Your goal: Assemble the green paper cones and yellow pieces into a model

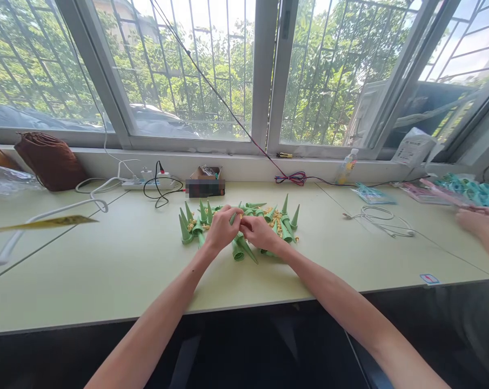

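Over the pile on the table, my left hand [222,227] is closed round a green plastic cone [233,218], mostly covered by the fingers. My right hand [260,231] meets it fingertip to fingertip in a pinch; a small yellowish bit shows between the hands, too small to name. Around and beneath them are several pointed green cones [185,231], some upright and others on their sides. One cone lies with its hollow, ridged end [239,255] towards me. Small yellow pieces [275,217] are scattered among the cones.
Behind the pile stand a small dark box [206,186], a power strip [151,182] and a bottle [347,167]. A coiled white cable [384,221] lies to the right. Another person's hand [481,220] is at far right near teal items [471,189]. A yellow strip [45,222] juts in at left.
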Demonstrator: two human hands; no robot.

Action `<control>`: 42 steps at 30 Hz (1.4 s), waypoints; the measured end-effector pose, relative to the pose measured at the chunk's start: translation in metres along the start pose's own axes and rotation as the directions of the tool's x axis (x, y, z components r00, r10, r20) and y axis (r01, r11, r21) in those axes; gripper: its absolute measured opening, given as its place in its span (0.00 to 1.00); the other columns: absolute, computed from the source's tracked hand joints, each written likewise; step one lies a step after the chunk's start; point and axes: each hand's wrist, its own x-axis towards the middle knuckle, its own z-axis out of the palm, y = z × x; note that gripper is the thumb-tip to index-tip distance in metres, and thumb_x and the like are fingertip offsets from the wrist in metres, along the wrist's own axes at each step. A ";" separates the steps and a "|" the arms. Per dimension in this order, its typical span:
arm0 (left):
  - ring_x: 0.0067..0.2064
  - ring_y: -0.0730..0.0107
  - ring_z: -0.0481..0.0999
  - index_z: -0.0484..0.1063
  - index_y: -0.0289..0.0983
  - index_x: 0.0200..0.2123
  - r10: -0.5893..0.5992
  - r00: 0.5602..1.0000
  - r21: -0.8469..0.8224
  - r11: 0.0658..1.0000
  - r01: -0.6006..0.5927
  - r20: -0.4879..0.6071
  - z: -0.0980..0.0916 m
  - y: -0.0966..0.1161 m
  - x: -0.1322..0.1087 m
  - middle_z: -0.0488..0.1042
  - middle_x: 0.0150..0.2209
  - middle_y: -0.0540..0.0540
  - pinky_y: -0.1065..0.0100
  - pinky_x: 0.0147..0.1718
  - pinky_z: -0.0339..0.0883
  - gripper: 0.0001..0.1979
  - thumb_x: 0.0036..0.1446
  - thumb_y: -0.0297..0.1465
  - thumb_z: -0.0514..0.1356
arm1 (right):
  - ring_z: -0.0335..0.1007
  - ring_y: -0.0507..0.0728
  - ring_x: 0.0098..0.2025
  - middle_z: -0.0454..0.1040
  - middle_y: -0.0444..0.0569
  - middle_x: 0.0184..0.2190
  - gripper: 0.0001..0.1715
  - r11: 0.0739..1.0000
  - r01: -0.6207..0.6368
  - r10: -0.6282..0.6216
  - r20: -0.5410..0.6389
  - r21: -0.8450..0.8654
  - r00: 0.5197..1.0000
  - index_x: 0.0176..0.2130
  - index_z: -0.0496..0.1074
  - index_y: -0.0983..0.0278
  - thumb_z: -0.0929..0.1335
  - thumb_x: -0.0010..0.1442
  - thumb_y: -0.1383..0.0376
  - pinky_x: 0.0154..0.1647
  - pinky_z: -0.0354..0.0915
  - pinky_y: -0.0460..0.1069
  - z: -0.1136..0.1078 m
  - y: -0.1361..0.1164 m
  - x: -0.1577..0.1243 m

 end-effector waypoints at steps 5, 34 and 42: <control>0.33 0.69 0.72 0.77 0.38 0.37 0.040 0.998 -0.028 0.999 -0.041 -0.042 0.000 0.000 0.000 0.73 0.33 0.46 0.67 0.38 0.66 0.12 0.60 0.28 0.53 | 0.54 0.49 0.22 0.63 0.41 0.18 0.15 1.000 0.008 -0.008 0.008 0.008 1.000 0.24 0.61 0.63 0.61 0.62 0.65 0.26 0.52 0.45 0.000 0.002 0.001; 0.28 0.74 0.72 0.76 0.39 0.38 0.010 0.995 -0.130 0.991 -0.023 -0.098 -0.002 0.005 -0.001 0.74 0.36 0.47 0.70 0.32 0.66 0.12 0.62 0.31 0.52 | 0.61 0.48 0.15 0.64 0.39 0.12 0.20 0.974 -0.130 0.103 0.148 0.187 0.984 0.25 0.65 0.64 0.58 0.68 0.66 0.26 0.61 0.44 -0.007 -0.010 -0.001; 0.30 0.73 0.72 0.76 0.39 0.39 0.012 0.996 -0.145 0.989 -0.025 -0.091 -0.003 0.005 -0.001 0.75 0.37 0.47 0.70 0.31 0.67 0.12 0.63 0.32 0.52 | 0.59 0.47 0.14 0.64 0.40 0.12 0.26 0.920 -0.226 0.151 0.244 0.319 0.958 0.25 0.64 0.64 0.58 0.69 0.54 0.18 0.56 0.42 -0.007 -0.009 -0.001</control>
